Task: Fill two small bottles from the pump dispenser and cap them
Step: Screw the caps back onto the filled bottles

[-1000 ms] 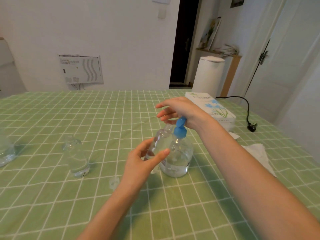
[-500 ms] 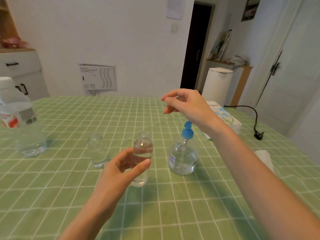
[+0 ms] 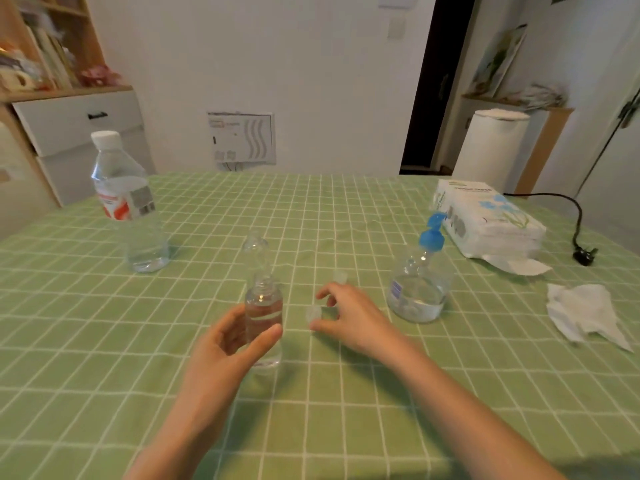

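Our left hand (image 3: 225, 344) gripped the near small bottle (image 3: 264, 313) upright, partly filled, its neck open and its long axis vertical. Just to its right, our right hand (image 3: 353, 317) curled thumb and forefinger around a clear cap (image 3: 313, 313), seemingly pinching it. The cap lay beside the bottle and below its mouth, so we judged it had to rise and travel left. The second small bottle (image 3: 256, 247) stood uncapped behind, another cap (image 3: 340, 277) lay near it, and the pump dispenser (image 3: 420, 289) stood well to the right. The red-and-white label on the water bottle (image 3: 128, 202) and the blue-flowered print on the tissue pack (image 3: 485, 220) were too blurred to read
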Demonstrator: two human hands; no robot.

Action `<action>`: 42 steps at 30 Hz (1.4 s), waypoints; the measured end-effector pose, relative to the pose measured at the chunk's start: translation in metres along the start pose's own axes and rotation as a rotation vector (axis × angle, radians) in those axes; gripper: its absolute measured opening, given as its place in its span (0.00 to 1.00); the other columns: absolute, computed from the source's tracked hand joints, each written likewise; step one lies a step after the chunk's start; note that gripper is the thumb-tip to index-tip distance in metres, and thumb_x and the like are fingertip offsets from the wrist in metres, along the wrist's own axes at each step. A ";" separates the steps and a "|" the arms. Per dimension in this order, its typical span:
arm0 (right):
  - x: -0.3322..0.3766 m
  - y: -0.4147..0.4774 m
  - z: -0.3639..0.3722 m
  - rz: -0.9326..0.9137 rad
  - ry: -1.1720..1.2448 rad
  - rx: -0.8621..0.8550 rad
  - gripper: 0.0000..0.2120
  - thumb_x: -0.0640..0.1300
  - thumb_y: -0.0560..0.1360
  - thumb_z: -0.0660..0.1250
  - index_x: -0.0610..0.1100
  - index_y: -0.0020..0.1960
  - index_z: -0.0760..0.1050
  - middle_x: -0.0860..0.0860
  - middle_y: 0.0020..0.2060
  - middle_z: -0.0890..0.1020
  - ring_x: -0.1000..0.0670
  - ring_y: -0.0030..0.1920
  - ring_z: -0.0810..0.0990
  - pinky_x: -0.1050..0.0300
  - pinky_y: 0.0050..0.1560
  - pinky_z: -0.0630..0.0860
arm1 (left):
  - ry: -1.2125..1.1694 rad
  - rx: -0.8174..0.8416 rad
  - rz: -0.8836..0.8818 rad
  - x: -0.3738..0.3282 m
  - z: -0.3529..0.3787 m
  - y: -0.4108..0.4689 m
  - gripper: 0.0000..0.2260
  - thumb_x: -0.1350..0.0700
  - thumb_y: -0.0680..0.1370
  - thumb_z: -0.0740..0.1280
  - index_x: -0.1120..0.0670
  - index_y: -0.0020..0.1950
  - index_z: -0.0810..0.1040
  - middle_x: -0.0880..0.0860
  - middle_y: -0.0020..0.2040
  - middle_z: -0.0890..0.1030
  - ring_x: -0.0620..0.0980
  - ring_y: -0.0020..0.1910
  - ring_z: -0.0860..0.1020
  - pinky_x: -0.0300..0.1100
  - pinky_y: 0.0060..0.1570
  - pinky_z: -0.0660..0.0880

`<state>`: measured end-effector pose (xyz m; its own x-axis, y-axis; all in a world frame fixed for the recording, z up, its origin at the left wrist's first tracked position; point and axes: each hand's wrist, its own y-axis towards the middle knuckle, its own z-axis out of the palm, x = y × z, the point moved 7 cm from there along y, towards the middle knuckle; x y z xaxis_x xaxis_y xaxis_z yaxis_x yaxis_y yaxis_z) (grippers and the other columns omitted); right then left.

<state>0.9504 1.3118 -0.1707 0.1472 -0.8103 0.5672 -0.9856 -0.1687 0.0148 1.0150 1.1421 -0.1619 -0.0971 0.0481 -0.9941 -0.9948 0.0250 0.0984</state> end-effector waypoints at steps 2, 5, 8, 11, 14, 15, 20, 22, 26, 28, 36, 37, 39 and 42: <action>-0.002 0.004 0.007 0.011 -0.009 0.001 0.24 0.51 0.72 0.71 0.48 0.65 0.70 0.52 0.61 0.73 0.57 0.52 0.69 0.62 0.55 0.67 | 0.002 0.000 -0.002 0.001 -0.002 -0.002 0.22 0.51 0.61 0.72 0.52 0.54 0.79 0.48 0.48 0.85 0.44 0.46 0.83 0.29 0.41 0.76; -0.001 0.008 0.010 0.002 -0.037 -0.034 0.20 0.50 0.73 0.71 0.47 0.62 0.73 0.51 0.59 0.74 0.57 0.51 0.69 0.63 0.53 0.67 | -0.004 -0.012 -0.012 0.004 -0.004 -0.003 0.21 0.52 0.62 0.72 0.52 0.54 0.79 0.48 0.48 0.85 0.45 0.47 0.82 0.34 0.43 0.78; 0.001 0.008 0.010 -0.007 -0.001 -0.050 0.15 0.50 0.73 0.70 0.47 0.58 0.74 0.54 0.52 0.74 0.56 0.48 0.72 0.64 0.50 0.69 | 0.003 -0.021 -0.031 0.008 -0.005 -0.002 0.24 0.50 0.61 0.73 0.52 0.55 0.79 0.48 0.49 0.85 0.46 0.48 0.82 0.40 0.50 0.75; 0.008 0.004 0.002 -0.026 0.258 -0.052 0.11 0.46 0.74 0.70 0.48 0.54 0.74 0.54 0.48 0.79 0.54 0.46 0.78 0.66 0.45 0.74 | 0.003 -0.029 -0.024 0.009 -0.006 -0.001 0.24 0.50 0.60 0.73 0.52 0.55 0.79 0.49 0.49 0.85 0.48 0.49 0.82 0.44 0.52 0.75; 0.028 -0.007 -0.018 -0.153 0.464 -0.081 0.09 0.43 0.73 0.71 0.51 0.51 0.77 0.54 0.46 0.83 0.57 0.44 0.80 0.67 0.46 0.77 | 0.027 -0.006 -0.001 0.007 -0.001 -0.001 0.24 0.50 0.60 0.73 0.51 0.55 0.79 0.48 0.48 0.85 0.47 0.49 0.82 0.43 0.52 0.75; 0.035 -0.012 -0.025 -0.196 0.471 -0.082 0.09 0.43 0.73 0.71 0.53 0.51 0.78 0.55 0.45 0.83 0.58 0.44 0.80 0.68 0.46 0.77 | 0.039 0.003 0.011 0.006 0.001 -0.001 0.23 0.50 0.61 0.73 0.51 0.55 0.79 0.47 0.48 0.85 0.46 0.49 0.82 0.42 0.51 0.75; 0.051 -0.029 -0.043 -0.295 0.437 -0.043 0.14 0.42 0.74 0.70 0.56 0.57 0.79 0.52 0.48 0.81 0.55 0.47 0.79 0.66 0.50 0.76 | 0.074 0.026 0.072 0.001 0.008 -0.002 0.21 0.48 0.61 0.73 0.49 0.53 0.80 0.46 0.46 0.85 0.44 0.47 0.82 0.30 0.43 0.76; 0.052 -0.032 -0.045 -0.301 0.436 -0.022 0.16 0.42 0.74 0.70 0.56 0.58 0.77 0.52 0.46 0.80 0.55 0.44 0.79 0.65 0.51 0.76 | 0.074 0.034 0.084 0.001 0.009 -0.002 0.20 0.48 0.61 0.73 0.48 0.53 0.81 0.46 0.46 0.85 0.44 0.46 0.82 0.29 0.42 0.75; 0.053 -0.033 -0.051 -0.299 0.509 -0.027 0.12 0.39 0.72 0.72 0.48 0.53 0.75 0.51 0.42 0.79 0.52 0.42 0.79 0.57 0.52 0.78 | 0.069 0.043 0.092 0.000 0.011 -0.002 0.20 0.46 0.60 0.74 0.47 0.51 0.81 0.46 0.46 0.85 0.44 0.46 0.82 0.28 0.42 0.74; 0.054 -0.034 -0.054 -0.311 0.520 -0.041 0.11 0.37 0.71 0.72 0.44 0.50 0.75 0.49 0.44 0.80 0.47 0.45 0.80 0.53 0.51 0.79 | 0.070 0.043 0.093 0.000 0.012 -0.003 0.19 0.45 0.60 0.74 0.46 0.50 0.82 0.45 0.45 0.85 0.43 0.46 0.82 0.28 0.42 0.74; 0.067 -0.036 -0.065 -0.380 0.595 0.037 0.14 0.36 0.74 0.70 0.52 0.55 0.79 0.49 0.49 0.83 0.53 0.49 0.82 0.57 0.53 0.79 | 0.118 0.076 0.104 -0.007 0.020 -0.003 0.16 0.45 0.62 0.72 0.37 0.49 0.80 0.44 0.46 0.85 0.43 0.46 0.81 0.31 0.41 0.75; 0.069 -0.036 -0.065 -0.383 0.582 0.047 0.15 0.36 0.74 0.70 0.53 0.55 0.79 0.49 0.50 0.83 0.51 0.50 0.82 0.56 0.54 0.80 | 0.123 0.081 0.108 -0.007 0.021 -0.003 0.16 0.45 0.62 0.72 0.36 0.49 0.80 0.44 0.45 0.85 0.43 0.46 0.81 0.30 0.41 0.75; 0.073 -0.035 -0.066 -0.389 0.532 0.061 0.15 0.37 0.74 0.69 0.54 0.55 0.78 0.51 0.51 0.83 0.52 0.52 0.82 0.55 0.56 0.79 | 0.134 0.091 0.111 -0.009 0.022 -0.003 0.15 0.45 0.62 0.72 0.36 0.49 0.80 0.44 0.45 0.85 0.43 0.46 0.81 0.30 0.41 0.75; 0.079 -0.035 -0.069 -0.403 0.430 0.086 0.16 0.36 0.75 0.68 0.56 0.55 0.78 0.53 0.53 0.83 0.53 0.54 0.81 0.57 0.59 0.77 | 0.137 0.099 0.108 -0.010 0.021 -0.003 0.15 0.45 0.63 0.71 0.36 0.49 0.80 0.45 0.45 0.85 0.43 0.46 0.81 0.31 0.40 0.75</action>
<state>0.9910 1.2921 -0.0698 0.4440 -0.3761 0.8132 -0.8459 -0.4752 0.2421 1.0196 1.1630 -0.1511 -0.2130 -0.0801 -0.9738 -0.9713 0.1252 0.2022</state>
